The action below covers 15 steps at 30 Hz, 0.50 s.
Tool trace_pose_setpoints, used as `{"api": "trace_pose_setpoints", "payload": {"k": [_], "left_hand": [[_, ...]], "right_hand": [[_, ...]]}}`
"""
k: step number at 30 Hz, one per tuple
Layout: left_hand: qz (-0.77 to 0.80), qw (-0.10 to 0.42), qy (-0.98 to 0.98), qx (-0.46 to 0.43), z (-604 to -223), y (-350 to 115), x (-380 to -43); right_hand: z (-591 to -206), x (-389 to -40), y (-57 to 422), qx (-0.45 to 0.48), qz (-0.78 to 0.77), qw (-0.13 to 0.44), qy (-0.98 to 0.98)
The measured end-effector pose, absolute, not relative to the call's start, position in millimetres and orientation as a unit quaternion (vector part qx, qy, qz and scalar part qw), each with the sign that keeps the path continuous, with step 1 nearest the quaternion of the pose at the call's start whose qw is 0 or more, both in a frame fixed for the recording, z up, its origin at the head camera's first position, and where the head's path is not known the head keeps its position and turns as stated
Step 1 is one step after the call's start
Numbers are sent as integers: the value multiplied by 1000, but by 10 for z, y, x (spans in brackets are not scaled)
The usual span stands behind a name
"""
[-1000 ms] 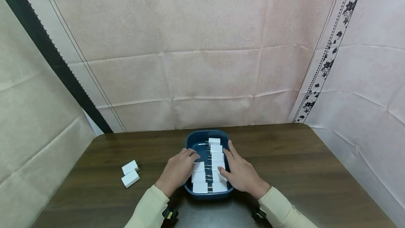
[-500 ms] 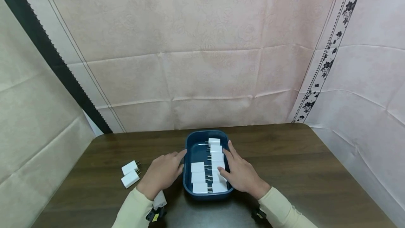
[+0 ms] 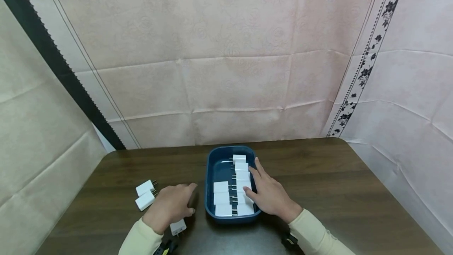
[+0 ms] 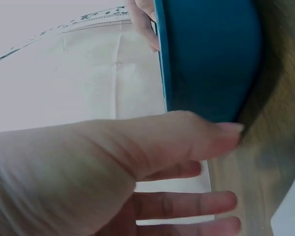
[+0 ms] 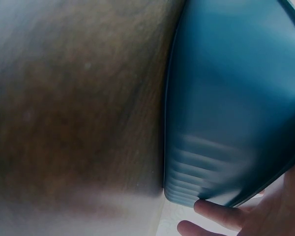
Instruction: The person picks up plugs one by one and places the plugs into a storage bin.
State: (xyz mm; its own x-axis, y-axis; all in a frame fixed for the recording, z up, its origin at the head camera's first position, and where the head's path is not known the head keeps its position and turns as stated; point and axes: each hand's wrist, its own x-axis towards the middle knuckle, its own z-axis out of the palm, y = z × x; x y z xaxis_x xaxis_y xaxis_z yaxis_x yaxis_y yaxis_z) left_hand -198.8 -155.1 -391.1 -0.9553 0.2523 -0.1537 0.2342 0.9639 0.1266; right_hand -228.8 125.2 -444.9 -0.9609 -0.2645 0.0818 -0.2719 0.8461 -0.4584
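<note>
Inside a blue plastic bin (image 3: 221,150) lie white plug-in chargers (image 3: 242,175) in two columns, the right one longer than the left. My right hand (image 3: 270,194) rests over the bin's right rim with its fingers extended; in the right wrist view its fingertips (image 5: 216,212) lie against the ribbed outer wall. Left of the bin, my left hand (image 3: 171,207) hovers low over the table with fingers spread and nothing held. A loose charger (image 3: 178,227) shows partly from under that hand, prongs toward the near edge. Two more chargers (image 3: 145,200) lie side by side farther left, prongs pointing right.
The brown wooden table (image 3: 347,192) bears everything. Pale cloth (image 3: 230,70) hangs behind it and along both sides. Each wrist carries a small black camera, the right one (image 3: 290,240) near the sleeve.
My left hand has moved left and nearer, out of the bin and away from its left column, down to the loose charger on the table. The right hand has stayed in place.
</note>
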Motion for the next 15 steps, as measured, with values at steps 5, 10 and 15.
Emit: {"api": "trace_pose_setpoints", "payload": {"k": [5, 10, 15], "left_hand": [[38, 114, 987, 109, -3908, -1597, -1962], [32, 141, 985, 88, -3910, -1657, -1939], [36, 152, 985, 78, -3908, -1688, -1928]], "right_hand": [[-4458, -2295, 1254, 139, 238, 9, -961], [-4462, -2295, 1257, 141, 242, 11, -960], [-4463, -2292, 1256, 143, 241, 14, -960]]}}
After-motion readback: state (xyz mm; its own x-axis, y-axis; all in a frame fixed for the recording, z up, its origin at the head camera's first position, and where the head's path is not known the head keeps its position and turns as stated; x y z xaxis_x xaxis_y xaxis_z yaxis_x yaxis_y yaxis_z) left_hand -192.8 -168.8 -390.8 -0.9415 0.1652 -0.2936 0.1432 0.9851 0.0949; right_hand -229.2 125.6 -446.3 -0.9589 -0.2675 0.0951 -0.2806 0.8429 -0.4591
